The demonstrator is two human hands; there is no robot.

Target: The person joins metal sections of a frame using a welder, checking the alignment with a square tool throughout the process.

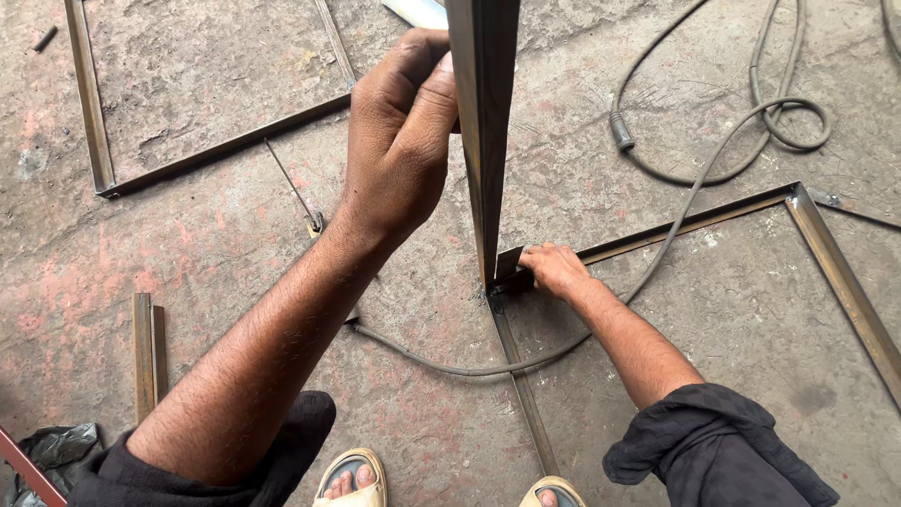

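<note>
While gripping upright steel angle bar (483,131) near frame top centre, left hand (399,141) wrapped shut around it. Right hand (554,269) at centre, fingers curled, pinching small metal piece (508,262) against bar's foot at corner of flat floor frame (835,258). Upright stood and positioned on corner, seemingly not yet joined; no weld visible. Welding cable (657,253) crossing frame; second frame (94,122) upper left, electrode holder (314,223) left of centre, untouched.
</note>
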